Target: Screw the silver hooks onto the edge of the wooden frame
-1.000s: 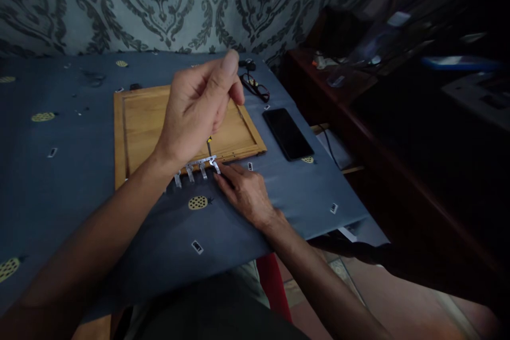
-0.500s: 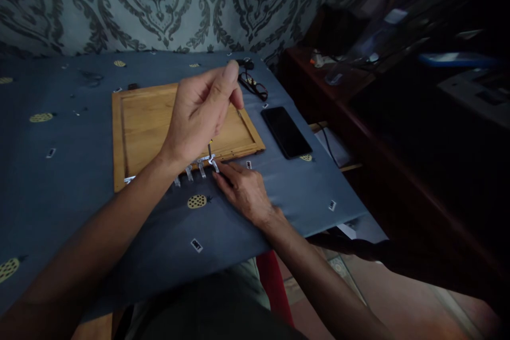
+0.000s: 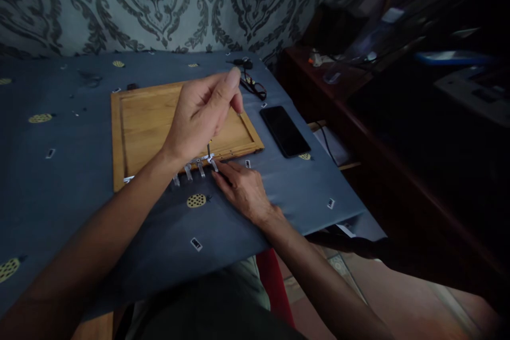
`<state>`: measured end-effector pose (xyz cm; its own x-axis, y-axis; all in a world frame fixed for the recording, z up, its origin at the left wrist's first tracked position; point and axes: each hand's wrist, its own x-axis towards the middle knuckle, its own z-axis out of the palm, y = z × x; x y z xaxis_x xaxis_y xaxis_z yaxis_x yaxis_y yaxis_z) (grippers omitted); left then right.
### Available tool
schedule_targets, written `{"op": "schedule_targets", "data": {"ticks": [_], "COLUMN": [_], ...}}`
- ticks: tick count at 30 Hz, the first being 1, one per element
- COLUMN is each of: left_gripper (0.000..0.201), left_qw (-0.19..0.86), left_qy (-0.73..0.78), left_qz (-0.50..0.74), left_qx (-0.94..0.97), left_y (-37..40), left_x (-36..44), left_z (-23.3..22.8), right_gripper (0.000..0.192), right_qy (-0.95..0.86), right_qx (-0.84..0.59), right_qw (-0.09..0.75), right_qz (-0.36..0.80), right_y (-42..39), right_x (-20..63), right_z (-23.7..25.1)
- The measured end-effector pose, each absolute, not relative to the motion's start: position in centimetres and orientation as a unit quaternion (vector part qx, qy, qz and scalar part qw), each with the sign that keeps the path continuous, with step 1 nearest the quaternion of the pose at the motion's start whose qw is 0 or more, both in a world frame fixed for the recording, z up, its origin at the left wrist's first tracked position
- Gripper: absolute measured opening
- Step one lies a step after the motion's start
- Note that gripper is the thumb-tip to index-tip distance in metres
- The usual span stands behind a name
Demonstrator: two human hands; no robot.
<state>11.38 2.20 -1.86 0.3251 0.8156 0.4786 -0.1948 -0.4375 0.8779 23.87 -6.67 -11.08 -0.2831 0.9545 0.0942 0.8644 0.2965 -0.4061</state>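
Observation:
My left hand (image 3: 201,111) is closed, thumb uppermost, around a screwdriver whose handle is mostly hidden in the palm. The thin screwdriver shaft (image 3: 209,150) points down, its tip at a shiny metal hook rail (image 3: 198,161) along the near edge of a framed wooden panel (image 3: 151,117). Several pale hooks (image 3: 201,170) stick out from that rail toward me. Resting low on the cloth, my right hand (image 3: 245,188) has its thumb and forefinger closed at the rightmost hook (image 3: 214,165). My left forearm covers part of the panel and rail.
A black phone (image 3: 285,131) lies right of the panel, with eyeglasses (image 3: 255,87) behind it. Scissors (image 3: 88,78) and tiny metal bits (image 3: 75,113) are on the blue tablecloth (image 3: 59,196) at left. A dark wooden desk (image 3: 342,95) stands at right.
The left hand has sunk very slightly, its grip on the screwdriver about the same. The right hand stays by the hook; the whole view has shifted a little.

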Motion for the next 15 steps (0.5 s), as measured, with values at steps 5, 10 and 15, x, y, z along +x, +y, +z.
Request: {"op": "schedule_targets", "data": {"ticks": [5, 10, 15], "left_gripper": [0.050, 0.047, 0.038], "left_qw": [0.452, 0.465, 0.485], "left_qy": [0.258, 0.239, 0.212], "left_qz": [0.516, 0.523, 0.460], "left_qx": [0.680, 0.673, 0.713], "left_y": [2.2, 2.2, 2.4], "left_x": [11.5, 11.5, 10.6], "left_z": [-1.9, -2.1, -1.4], "right_gripper": [0.039, 0.041, 0.038], "right_qy": [-0.789, -0.790, -0.786], "right_qx": [-0.578, -0.574, -0.579], "right_qw": [0.164, 0.171, 0.166], "right_qz": [0.130, 0.130, 0.138], "right_y": [-6.7, -6.7, -6.7], "right_x": [23.9, 24.0, 23.9], "right_z": [-11.2, -11.3, -11.0]}}
